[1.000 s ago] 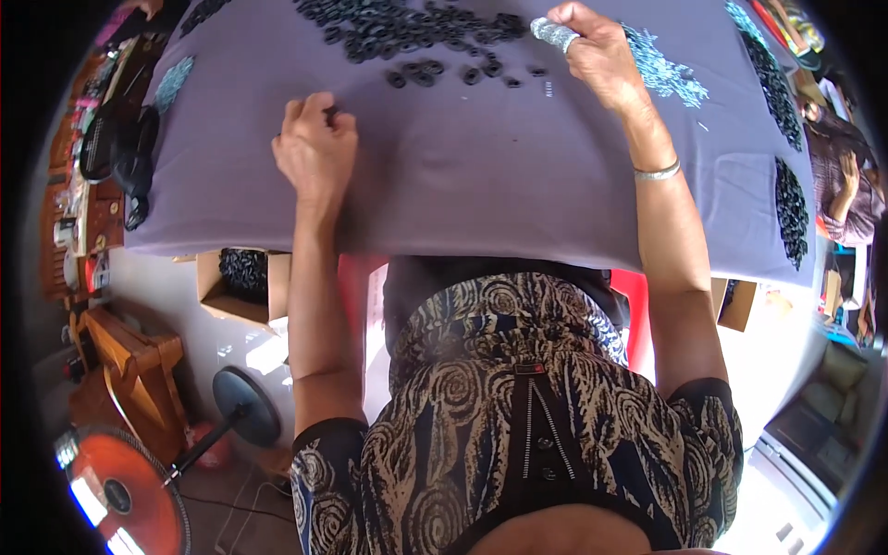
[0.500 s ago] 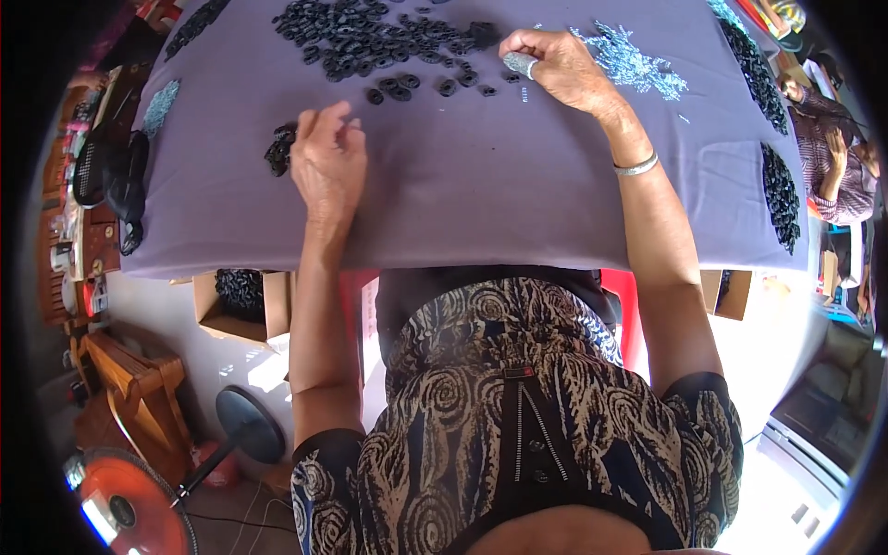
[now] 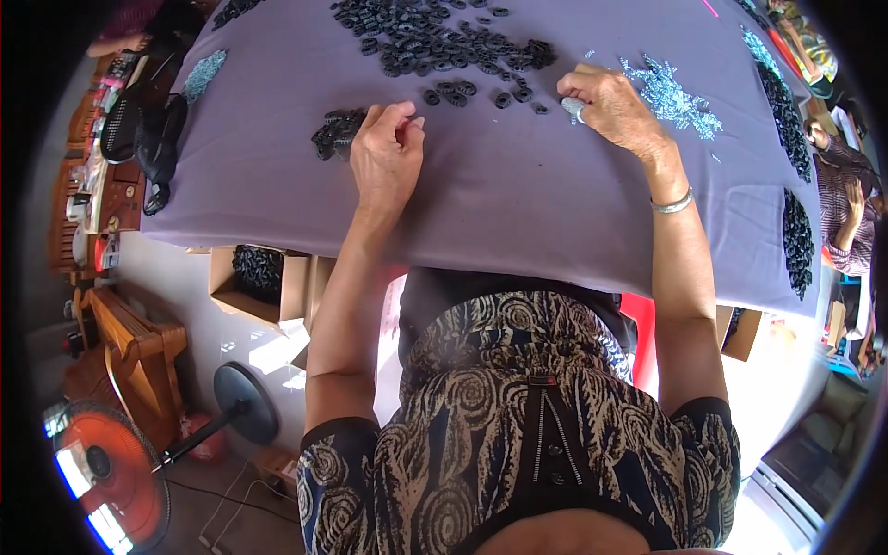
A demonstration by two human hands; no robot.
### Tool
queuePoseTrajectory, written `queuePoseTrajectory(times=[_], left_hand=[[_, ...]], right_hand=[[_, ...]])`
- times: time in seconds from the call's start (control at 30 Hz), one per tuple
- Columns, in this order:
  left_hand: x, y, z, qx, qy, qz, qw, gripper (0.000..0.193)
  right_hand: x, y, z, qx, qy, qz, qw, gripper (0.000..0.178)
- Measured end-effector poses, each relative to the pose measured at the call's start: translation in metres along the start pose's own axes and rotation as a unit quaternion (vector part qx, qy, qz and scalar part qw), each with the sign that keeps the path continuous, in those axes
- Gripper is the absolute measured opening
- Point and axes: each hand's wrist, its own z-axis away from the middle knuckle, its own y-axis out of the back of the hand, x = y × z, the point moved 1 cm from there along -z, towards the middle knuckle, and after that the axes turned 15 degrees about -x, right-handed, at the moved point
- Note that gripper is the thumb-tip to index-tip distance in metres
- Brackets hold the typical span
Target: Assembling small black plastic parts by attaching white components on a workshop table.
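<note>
My left hand point(image 3: 385, 159) curls just beside a small heap of black pieces point(image 3: 335, 137) on the purple-grey cloth-covered table point(image 3: 527, 208); my right hand point(image 3: 622, 111), fingers bent, shows something silvery point(image 3: 573, 109) beside scattered pale-blue slivers point(image 3: 680, 97). Whether either grasps anything, I cannot tell. Below: an orange-faced round fan point(image 3: 125, 449), an open cardboard box point(image 3: 295, 289).

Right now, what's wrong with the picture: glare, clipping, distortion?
Head view: floor at lower right blown out white; head view: bright glare on the fan, lower left; head view: silvery pile glints, black pile reads dark; head view: fisheye bends the tablecloth's near edge, corners black.
</note>
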Motion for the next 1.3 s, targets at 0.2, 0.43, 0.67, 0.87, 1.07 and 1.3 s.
queuePoseTrajectory(times=[0.2,0.43,0.67,0.87,1.07,1.3], left_hand=[[0.003,0.002,-0.002,0.019,-0.008,0.025,0.999,0.016],[0.009,0.000,0.001,0.015,0.057,0.144,0.988,0.020],[0.013,0.001,0.003,-0.061,0.120,0.192,0.972,0.040],[0.019,-0.004,0.004,-0.036,0.062,0.221,0.973,0.041],[0.025,-0.013,0.006,-0.055,0.054,0.225,0.971,0.030],[0.037,-0.018,0.009,-0.124,0.086,0.370,0.916,0.012]], right_hand=[[0.000,-0.007,-0.005,0.025,-0.022,0.035,0.999,0.015],[-0.013,-0.005,-0.007,0.051,-0.035,-0.035,0.997,0.024],[-0.029,-0.031,-0.021,0.082,0.068,0.136,0.985,0.033],[-0.036,-0.039,-0.024,0.072,0.044,0.169,0.982,0.028],[-0.036,-0.038,-0.022,0.080,0.032,0.142,0.986,0.019],[-0.033,-0.035,-0.020,0.098,0.035,-0.023,0.994,0.015]])
